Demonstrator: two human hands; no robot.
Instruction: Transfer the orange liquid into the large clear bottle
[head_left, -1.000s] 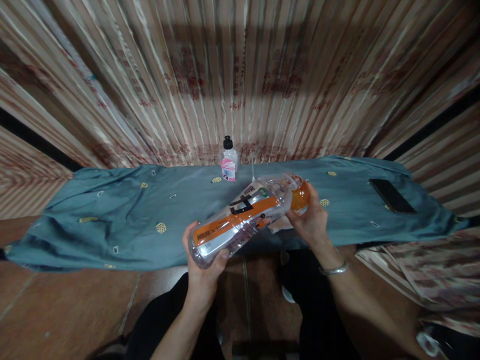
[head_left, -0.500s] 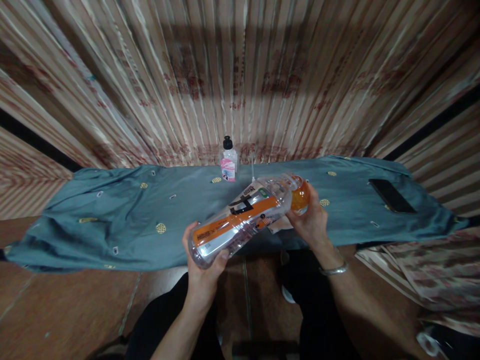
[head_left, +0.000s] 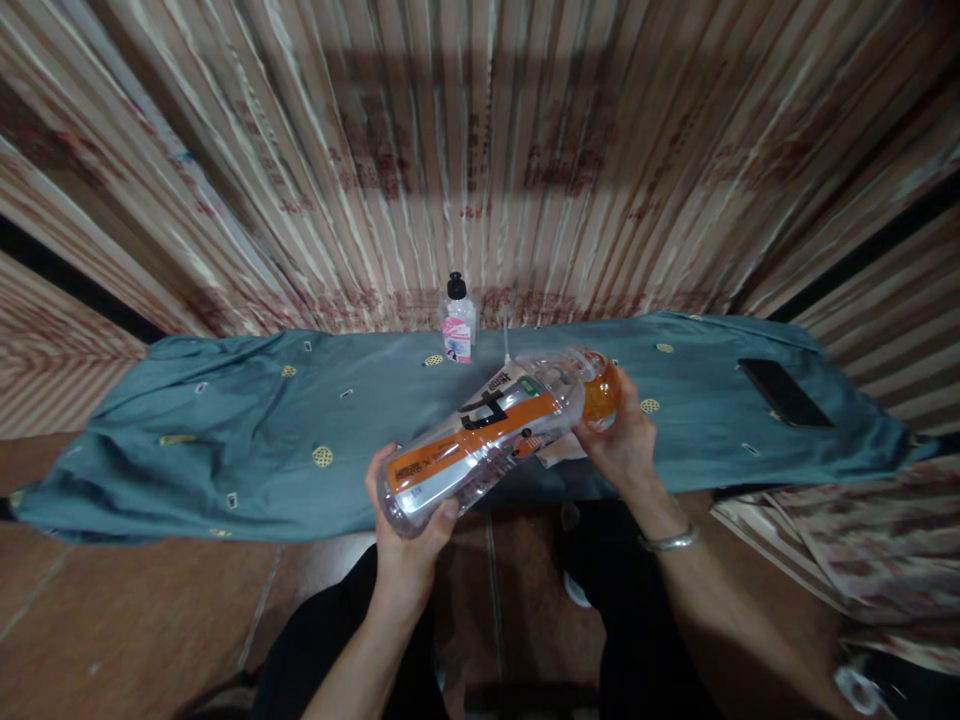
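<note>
A clear plastic bottle with an orange and silver label lies tilted between my hands, its base towards me and its neck up to the right. My left hand is closed round the base. My right hand is wrapped round the neck end, where the orange cap shows. A light cloth or paper peeks out under the bottle beside my right hand. I wear a metal bangle on the right wrist.
A teal cloth covers a long low table. On it stand a small clear bottle with a black cap and pink label at the back and a dark phone at the right. Striped curtains hang behind; my dark-trousered legs are below.
</note>
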